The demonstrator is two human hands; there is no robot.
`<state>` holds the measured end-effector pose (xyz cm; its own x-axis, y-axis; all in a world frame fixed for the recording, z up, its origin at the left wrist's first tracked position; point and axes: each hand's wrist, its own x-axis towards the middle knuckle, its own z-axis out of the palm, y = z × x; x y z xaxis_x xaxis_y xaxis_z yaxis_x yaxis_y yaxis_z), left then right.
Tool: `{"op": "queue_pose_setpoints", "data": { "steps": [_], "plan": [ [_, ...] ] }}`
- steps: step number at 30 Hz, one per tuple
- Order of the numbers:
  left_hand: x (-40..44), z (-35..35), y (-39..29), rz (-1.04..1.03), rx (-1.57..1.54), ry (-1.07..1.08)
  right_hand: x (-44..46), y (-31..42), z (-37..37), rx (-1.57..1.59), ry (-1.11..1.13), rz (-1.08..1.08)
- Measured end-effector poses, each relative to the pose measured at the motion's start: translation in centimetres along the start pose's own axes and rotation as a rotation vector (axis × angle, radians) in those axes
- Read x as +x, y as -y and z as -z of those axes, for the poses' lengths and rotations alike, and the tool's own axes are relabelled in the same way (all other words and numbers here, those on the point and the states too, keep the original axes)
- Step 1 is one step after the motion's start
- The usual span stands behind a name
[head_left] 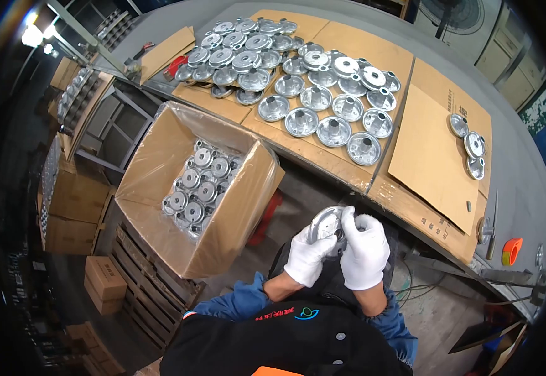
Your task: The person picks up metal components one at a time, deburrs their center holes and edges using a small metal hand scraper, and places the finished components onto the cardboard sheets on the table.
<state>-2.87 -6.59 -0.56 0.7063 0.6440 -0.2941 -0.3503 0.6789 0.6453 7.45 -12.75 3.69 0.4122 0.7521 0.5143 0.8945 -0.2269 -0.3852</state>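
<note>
Both my hands wear white gloves and are together over my lap, in front of the table edge. My left hand (305, 255) is closed round the near left rim of a round silvery metal casting (325, 224). The fingers of my right hand (364, 249) are bent against the casting's right side, partly covering it. The casting is tilted, with its dished face turned up. On the table ahead lie several similar metal castings (333, 130), some with a central hub upright, others stacked in layers at the back left (246, 61).
A plastic-lined cardboard box (223, 250) of castings stands to the left, by a wooden pallet (138, 269). Cardboard sheets (426, 156) cover the table, with a few castings (473, 145) at right. An orange tape roll (511, 251) lies near the right edge.
</note>
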Motion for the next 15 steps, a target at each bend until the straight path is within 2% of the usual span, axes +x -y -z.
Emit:
{"op": "queue_pose_setpoints", "data": {
  "steps": [8,11,15],
  "plan": [
    [-0.02,-0.57,0.30,-0.065,0.079,-0.042,-0.46,-0.04,-0.57,0.096,-0.007,-0.017],
    [0.08,-0.65,0.56,-0.119,0.028,-0.066,-0.27,0.15,-0.83,0.065,0.018,-0.087],
    [0.11,-0.63,0.41,-0.114,0.093,-0.070,-0.63,0.36,-0.95,0.126,0.007,-0.025]
  ]
}}
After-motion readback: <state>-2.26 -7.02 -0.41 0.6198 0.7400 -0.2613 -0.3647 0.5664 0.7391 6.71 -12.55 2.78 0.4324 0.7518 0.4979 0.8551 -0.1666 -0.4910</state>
